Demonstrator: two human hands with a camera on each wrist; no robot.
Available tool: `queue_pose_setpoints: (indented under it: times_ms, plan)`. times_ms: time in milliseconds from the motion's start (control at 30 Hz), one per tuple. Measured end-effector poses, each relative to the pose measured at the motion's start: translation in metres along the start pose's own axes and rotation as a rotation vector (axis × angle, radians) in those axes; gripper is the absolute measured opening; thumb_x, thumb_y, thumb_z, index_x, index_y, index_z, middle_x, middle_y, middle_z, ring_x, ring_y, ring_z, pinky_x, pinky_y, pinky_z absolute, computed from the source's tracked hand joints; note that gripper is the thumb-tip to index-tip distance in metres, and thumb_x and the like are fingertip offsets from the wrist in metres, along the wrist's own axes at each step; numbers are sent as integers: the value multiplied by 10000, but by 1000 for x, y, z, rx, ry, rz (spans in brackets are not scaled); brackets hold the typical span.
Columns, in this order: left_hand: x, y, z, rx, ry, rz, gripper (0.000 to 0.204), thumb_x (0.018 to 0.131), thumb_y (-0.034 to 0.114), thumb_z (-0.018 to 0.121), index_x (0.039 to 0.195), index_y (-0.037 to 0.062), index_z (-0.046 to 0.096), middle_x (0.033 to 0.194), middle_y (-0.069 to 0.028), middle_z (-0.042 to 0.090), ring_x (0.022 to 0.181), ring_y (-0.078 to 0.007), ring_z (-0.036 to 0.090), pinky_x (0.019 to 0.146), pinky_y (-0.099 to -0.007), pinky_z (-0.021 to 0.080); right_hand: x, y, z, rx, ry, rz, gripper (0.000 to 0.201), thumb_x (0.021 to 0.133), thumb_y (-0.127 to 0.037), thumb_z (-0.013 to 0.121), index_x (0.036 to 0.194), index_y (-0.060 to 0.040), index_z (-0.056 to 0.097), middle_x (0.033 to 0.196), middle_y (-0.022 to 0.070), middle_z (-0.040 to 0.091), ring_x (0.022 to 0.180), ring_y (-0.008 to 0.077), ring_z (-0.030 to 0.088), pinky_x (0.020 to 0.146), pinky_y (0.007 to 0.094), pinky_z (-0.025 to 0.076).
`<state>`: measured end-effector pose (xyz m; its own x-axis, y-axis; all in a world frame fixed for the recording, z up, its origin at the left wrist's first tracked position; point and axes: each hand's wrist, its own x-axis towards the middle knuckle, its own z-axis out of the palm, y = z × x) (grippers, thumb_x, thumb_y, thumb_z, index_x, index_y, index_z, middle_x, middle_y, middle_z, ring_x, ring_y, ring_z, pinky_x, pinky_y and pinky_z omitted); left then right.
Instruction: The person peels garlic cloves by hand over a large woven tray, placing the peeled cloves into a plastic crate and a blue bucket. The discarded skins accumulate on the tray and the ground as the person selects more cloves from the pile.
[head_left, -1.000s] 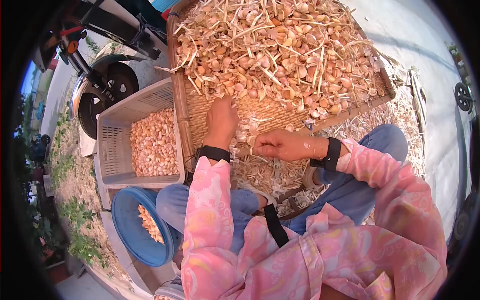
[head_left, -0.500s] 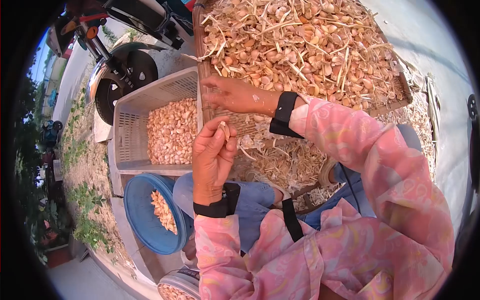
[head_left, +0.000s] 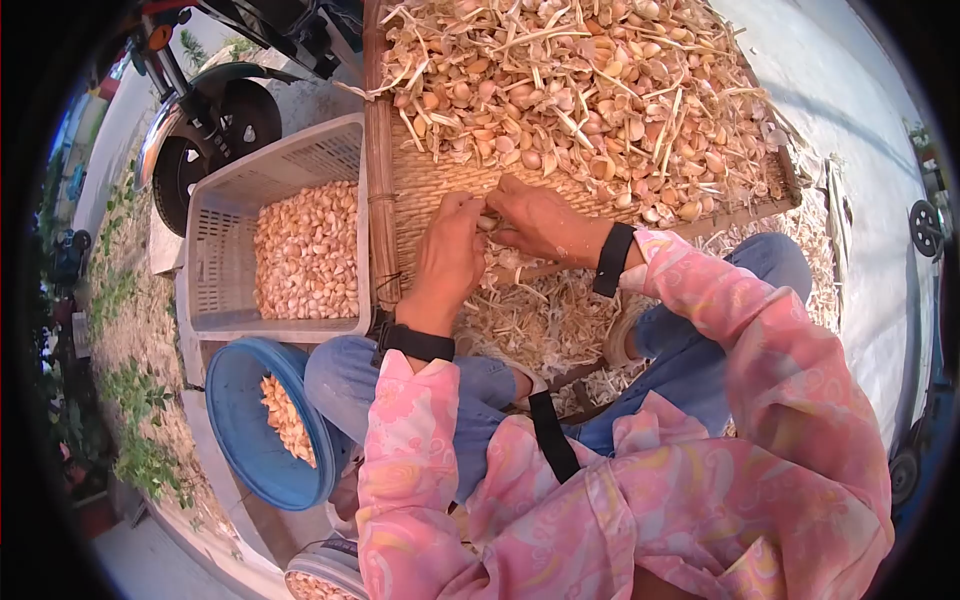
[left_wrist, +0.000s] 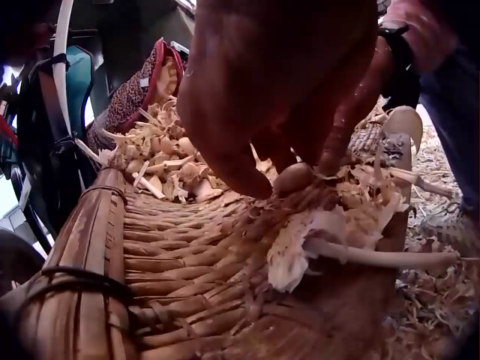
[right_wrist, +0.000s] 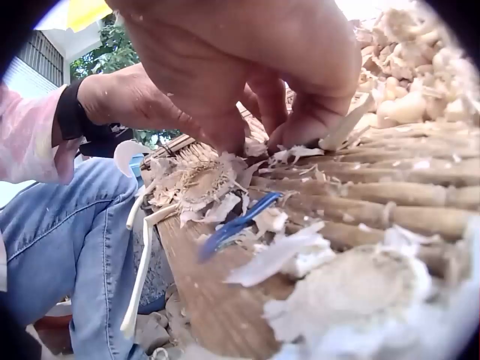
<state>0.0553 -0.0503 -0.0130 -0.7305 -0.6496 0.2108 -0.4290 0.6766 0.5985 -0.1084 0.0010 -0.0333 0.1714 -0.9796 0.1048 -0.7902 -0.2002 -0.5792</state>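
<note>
My left hand (head_left: 455, 245) and right hand (head_left: 545, 222) meet low over the near edge of a woven tray (head_left: 430, 165), fingers curled inward. In the left wrist view, the left fingertips close around a pale garlic clove (left_wrist: 294, 178), and the right fingers come right up to its other side. Papery garlic skin (right_wrist: 300, 154) lies under the right fingertips in the right wrist view, where the hand hides most of what it pinches. A peeled-off husk with a stalk (left_wrist: 360, 253) sits on the tray rim beside the left hand.
Garlic cloves, husks and stalks are heaped (head_left: 580, 90) on the tray's far side. Left of it stand a plastic crate (head_left: 220, 240) of cloves and a blue bucket (head_left: 235, 430) with some cloves. A wheel (head_left: 235, 125) is beyond the crate. Husks litter the ground (head_left: 540, 325).
Half a second ago the left hand was turned up with a clove and the right stretched left toward the crate. Now the right hand has drawn back, and both hands meet at the tray's edge.
</note>
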Motion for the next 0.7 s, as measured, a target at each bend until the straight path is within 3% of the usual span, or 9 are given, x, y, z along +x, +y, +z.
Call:
queue_pose_setpoints:
  times_ms: [167,300,400,467,500,600,700]
  plan:
    - [17,-3,29,130,-15,44,297,682,-66,570,970,-1,533,878,-184,508,832,-369,518,715,-422,432,-9,25,-5,-24,50,-79,246,722,-117,655,928,-13,571,887,166,507,835,350,570,700,421,469]
    - [10,5,25,237,-41,37,266,729,-8,606,986,2,536,840,-174,510,808,-353,532,696,-411,435,-12,27,-2,146,135,-79,194,747,-98,636,906,-15,562,833,143,563,772,317,584,663,384,469]
    - [2,7,30,3,82,29,180,842,75,575,998,-5,534,842,-129,534,730,-255,568,617,-342,454,-15,28,-8,483,57,42,151,809,-103,606,921,-21,544,778,123,591,696,273,581,628,338,459]
    - [-1,21,36,-523,171,-234,170,900,127,516,1010,-1,531,822,-87,543,677,-173,562,565,-282,446,-14,26,-13,762,20,72,122,845,-107,578,919,-20,535,742,113,600,652,251,576,605,322,451]
    - [-1,27,37,-786,218,-368,180,929,153,487,1017,1,529,813,-66,548,650,-131,559,539,-252,442,-16,24,-17,708,37,54,123,846,-113,576,909,-19,529,735,118,589,644,260,567,594,326,449]
    - [-4,38,31,-770,218,-406,210,953,191,445,1029,10,521,773,-28,541,598,-61,508,495,-194,411,-23,4,-28,499,124,-69,151,866,-166,534,873,-20,496,727,140,561,625,300,551,558,356,440]
    - [-7,42,29,-701,217,-366,205,952,190,446,1041,19,515,709,-2,510,541,-51,445,471,-181,368,-28,-5,-30,56,226,-143,180,875,-204,497,857,-25,481,736,150,557,628,322,545,554,376,424]
